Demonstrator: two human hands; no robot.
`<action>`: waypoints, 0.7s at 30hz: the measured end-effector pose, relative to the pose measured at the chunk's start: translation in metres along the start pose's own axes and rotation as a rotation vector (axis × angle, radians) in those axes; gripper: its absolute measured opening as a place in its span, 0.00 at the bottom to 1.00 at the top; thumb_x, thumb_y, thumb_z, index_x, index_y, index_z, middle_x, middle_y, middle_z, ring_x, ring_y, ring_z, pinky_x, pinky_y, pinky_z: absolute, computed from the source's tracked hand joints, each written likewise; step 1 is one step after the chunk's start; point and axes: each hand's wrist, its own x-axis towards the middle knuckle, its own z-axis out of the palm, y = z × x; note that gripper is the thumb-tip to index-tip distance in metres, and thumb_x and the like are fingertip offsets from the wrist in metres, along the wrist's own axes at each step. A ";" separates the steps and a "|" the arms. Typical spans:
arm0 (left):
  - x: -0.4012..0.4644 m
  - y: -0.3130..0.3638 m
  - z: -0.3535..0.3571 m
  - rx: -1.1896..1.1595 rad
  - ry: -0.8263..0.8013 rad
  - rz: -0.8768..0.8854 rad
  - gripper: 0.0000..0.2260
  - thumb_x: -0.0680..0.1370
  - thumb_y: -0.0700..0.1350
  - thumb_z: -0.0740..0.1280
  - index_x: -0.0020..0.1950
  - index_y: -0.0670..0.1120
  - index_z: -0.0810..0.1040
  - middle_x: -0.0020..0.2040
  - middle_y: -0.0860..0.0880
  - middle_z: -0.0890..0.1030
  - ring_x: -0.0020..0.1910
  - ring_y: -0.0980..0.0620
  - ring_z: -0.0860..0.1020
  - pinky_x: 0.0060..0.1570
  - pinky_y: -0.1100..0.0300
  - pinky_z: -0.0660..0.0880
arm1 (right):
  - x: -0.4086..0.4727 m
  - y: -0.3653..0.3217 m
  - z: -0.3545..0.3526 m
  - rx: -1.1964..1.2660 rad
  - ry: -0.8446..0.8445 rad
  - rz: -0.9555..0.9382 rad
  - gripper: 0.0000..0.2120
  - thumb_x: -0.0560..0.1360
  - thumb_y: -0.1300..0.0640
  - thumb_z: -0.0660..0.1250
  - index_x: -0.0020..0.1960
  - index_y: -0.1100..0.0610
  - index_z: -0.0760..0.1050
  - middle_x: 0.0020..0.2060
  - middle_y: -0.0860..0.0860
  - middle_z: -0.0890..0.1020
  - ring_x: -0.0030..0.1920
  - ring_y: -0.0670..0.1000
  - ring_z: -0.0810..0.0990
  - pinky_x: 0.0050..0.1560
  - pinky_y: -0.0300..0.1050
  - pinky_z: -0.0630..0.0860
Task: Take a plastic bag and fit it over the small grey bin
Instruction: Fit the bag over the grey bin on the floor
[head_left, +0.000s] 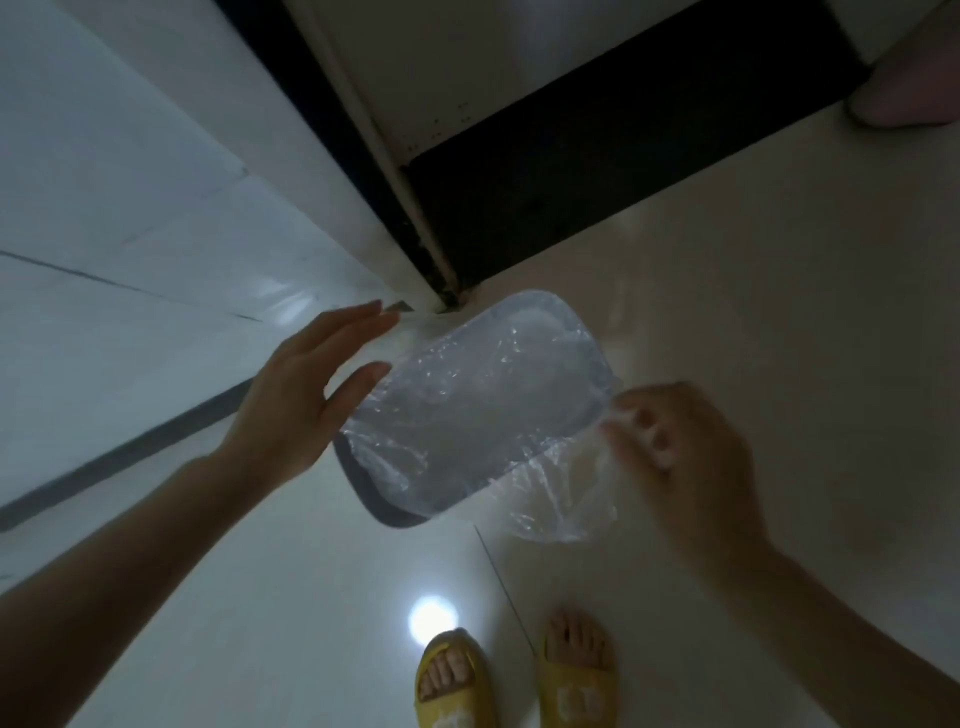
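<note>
The right hand (685, 457), at about four o'clock from the bin (384, 512), has its fingers curled shut on a bunched edge of the clear plastic bag (478, 410); the left hand (306, 395), at nine o'clock, is spread open with flat fingers, thumb touching the bag's side, gripping nothing; the bag is stretched over the bin's mouth, loose film hanging at five o'clock, grey rim bare at seven o'clock; the bin stands on the pale floor (727, 291) by a dark-edged cabinet (467, 104); yellow slippers (452, 680) show at six o'clock.
</note>
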 end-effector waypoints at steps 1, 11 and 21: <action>-0.014 -0.006 -0.001 0.004 0.006 -0.058 0.19 0.78 0.51 0.60 0.68 0.47 0.70 0.66 0.44 0.73 0.63 0.48 0.73 0.60 0.51 0.72 | -0.009 -0.020 0.007 -0.043 -0.073 -0.121 0.10 0.71 0.47 0.63 0.44 0.53 0.76 0.36 0.49 0.77 0.38 0.47 0.72 0.37 0.37 0.68; -0.043 -0.038 0.025 -0.760 0.192 -1.025 0.10 0.73 0.54 0.67 0.46 0.48 0.80 0.50 0.44 0.81 0.51 0.48 0.77 0.51 0.53 0.69 | -0.026 -0.089 0.097 -0.506 -0.417 -0.455 0.12 0.56 0.52 0.79 0.35 0.53 0.79 0.33 0.48 0.80 0.36 0.51 0.78 0.37 0.44 0.75; -0.056 -0.060 0.018 -1.054 0.242 -1.147 0.06 0.77 0.45 0.65 0.41 0.46 0.76 0.37 0.49 0.80 0.40 0.52 0.80 0.51 0.53 0.74 | -0.053 -0.073 0.088 -0.277 -0.239 -0.643 0.06 0.71 0.64 0.68 0.36 0.56 0.77 0.28 0.51 0.76 0.28 0.52 0.74 0.32 0.43 0.72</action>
